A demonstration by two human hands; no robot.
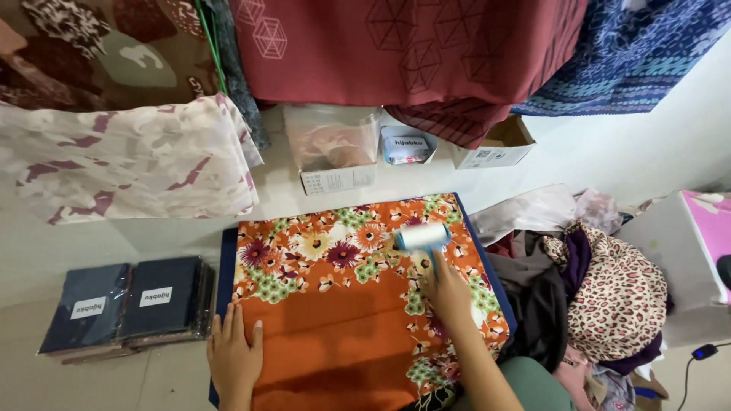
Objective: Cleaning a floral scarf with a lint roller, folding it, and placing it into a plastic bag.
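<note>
An orange cloth (343, 320) with a flowered border lay spread flat over a dark blue board, its plain middle nearest the person. A lint roller (421, 237) with a white head rested on the flowered band near the cloth's far right corner.

Two dark packaged stacks (126, 304) at left, open cardboard boxes (335, 152) behind, leopard-print cloth heap (617, 297) at right

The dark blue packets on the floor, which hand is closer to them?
Left. The left hand lies flat on the orange cloth's edge, just right of the dark blue packets. The right hand holds a lint roller farther right.
</note>
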